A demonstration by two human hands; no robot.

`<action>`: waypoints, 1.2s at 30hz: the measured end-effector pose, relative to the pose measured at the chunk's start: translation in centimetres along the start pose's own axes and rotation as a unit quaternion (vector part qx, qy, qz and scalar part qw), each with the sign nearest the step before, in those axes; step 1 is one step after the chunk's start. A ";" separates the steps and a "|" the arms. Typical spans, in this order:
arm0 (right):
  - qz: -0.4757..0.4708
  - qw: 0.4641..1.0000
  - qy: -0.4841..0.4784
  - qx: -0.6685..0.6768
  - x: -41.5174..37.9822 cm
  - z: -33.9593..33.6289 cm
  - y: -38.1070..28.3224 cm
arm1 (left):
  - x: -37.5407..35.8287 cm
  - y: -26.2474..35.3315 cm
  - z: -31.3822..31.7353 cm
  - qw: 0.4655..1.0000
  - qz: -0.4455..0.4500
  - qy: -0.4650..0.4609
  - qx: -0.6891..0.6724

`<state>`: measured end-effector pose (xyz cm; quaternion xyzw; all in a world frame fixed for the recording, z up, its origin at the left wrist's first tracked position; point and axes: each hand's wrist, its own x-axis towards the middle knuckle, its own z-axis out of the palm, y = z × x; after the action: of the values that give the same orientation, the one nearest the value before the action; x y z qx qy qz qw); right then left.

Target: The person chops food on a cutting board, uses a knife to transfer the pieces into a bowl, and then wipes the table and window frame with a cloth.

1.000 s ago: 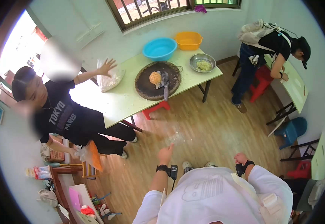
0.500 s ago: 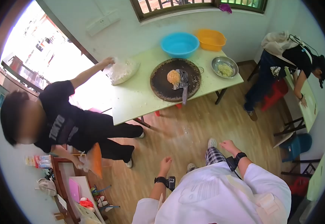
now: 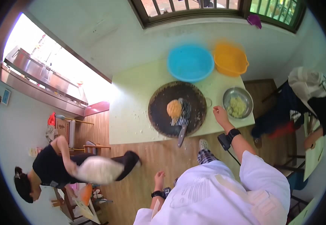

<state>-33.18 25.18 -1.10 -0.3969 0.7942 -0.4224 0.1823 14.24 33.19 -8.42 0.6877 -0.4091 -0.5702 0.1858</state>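
My right hand (image 3: 220, 114), fingers curled together with nothing visible in them, is over the table's right side, just left of a metal bowl (image 3: 249, 98) of pale green chopped food (image 3: 237, 107). Low in the view, my left hand (image 3: 159, 178) hangs in front of the table, loosely closed and empty. A round dark chopping board (image 3: 158, 112) lies on the pale green table (image 3: 127, 125). On it is a mound of orange-pink minced food (image 3: 174, 108) beside a cleaver (image 3: 182, 135), whose handle overhangs the front edge.
Blue basin (image 3: 190, 63) and yellow basin (image 3: 230, 60) stand at the table's back. At left, a person (image 3: 50, 165) in black holds a white bag (image 3: 100, 170). Another person (image 3: 320, 108) leans over a side table (image 3: 314, 159) at right.
I am closer to the table, and my right hand has moved forward to the metal bowl. The person at left has taken the white bag off the table and moved away with it.
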 end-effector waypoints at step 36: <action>0.086 0.980 0.123 -0.134 -4.3 2.0 3.5 | 10.0 11.4 0.4 0.984 0.155 0.056 -0.073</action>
<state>-30.92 28.67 -5.35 -0.2925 0.8912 -0.3406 0.0640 9.98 18.77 -6.60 0.6314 -0.4569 -0.5236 0.3441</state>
